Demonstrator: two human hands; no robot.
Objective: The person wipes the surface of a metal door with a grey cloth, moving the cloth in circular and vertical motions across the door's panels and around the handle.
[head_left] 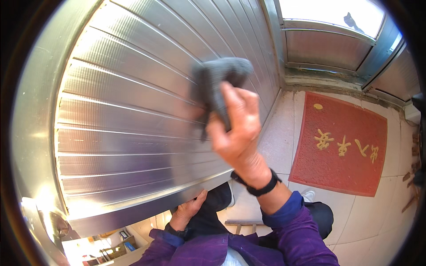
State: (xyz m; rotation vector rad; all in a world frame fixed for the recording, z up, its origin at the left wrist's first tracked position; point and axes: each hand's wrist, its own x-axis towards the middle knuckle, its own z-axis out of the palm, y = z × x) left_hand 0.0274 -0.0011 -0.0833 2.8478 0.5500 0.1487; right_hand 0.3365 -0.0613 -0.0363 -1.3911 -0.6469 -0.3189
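A grey cloth [217, 84] is bunched in my right hand [239, 126], whose fingers and thumb are closed around it. The cloth lies against the ribbed silver metal door [128, 102], which fills the left and middle of the head view. Cloth and fingertips are smeared by motion. My left hand [191, 210] is low at the door's bottom edge as seen here, thumb side up, gripping that edge. Some of its fingers are hidden. Dark bands circle both wrists, below purple sleeves with blue cuffs.
A red doormat [341, 146] with yellow characters lies on the pale tiled floor to the right. A metal-framed door with glass [328, 44] stands behind it. At lower left are a door handle [55, 224] and a shelf with small items [117, 246]. A wooden stool [242, 224] is near my legs.
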